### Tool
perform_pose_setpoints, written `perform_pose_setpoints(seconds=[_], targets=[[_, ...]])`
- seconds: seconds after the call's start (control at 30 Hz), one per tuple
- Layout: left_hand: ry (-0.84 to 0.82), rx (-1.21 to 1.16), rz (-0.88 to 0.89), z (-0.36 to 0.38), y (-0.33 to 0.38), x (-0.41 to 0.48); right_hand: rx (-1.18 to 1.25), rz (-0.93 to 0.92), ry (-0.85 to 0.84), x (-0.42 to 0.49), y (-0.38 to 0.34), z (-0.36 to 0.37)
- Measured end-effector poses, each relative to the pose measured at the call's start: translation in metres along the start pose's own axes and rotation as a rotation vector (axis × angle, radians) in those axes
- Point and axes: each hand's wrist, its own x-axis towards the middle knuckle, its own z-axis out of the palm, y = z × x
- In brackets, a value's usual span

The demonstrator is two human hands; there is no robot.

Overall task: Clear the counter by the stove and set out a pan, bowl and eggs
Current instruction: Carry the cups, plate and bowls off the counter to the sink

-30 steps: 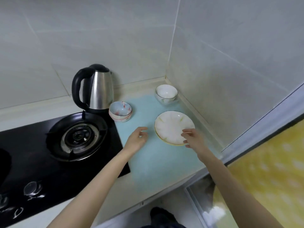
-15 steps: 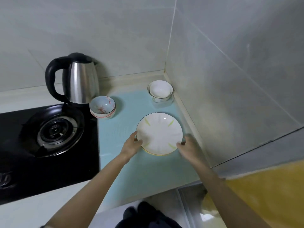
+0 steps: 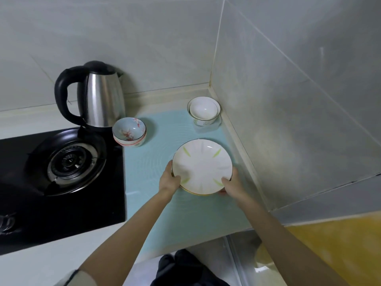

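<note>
Both hands grip the white plate (image 3: 202,166) by its near rim, the left hand (image 3: 170,181) closed on the left edge and the right hand (image 3: 232,185) on the right edge. The plate sits over the pale blue mat (image 3: 156,162) on the counter, right of the stove (image 3: 68,162). Two blue bowls (image 3: 129,132) stand stacked beside the kettle (image 3: 99,96); white bowls (image 3: 203,110) occupy the corner.
</note>
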Motion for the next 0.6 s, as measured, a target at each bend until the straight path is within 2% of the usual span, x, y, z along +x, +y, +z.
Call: perform_pose_setpoints(seconds=[0.17,0.4,0.6], targets=[[0.065,-0.089,0.021,-0.004,0.000,-0.013,0.080,-0.036,-0.027,-0.007,-0.005,0.002],[0.193,-0.284,0.126,-0.037,0.016,-0.054,0.021,-0.194,-0.128,-0.025,-0.038,0.004],[0.397,-0.374,0.171,-0.069,0.015,-0.097,0.032,-0.319,-0.235,-0.054,-0.066,0.027]])
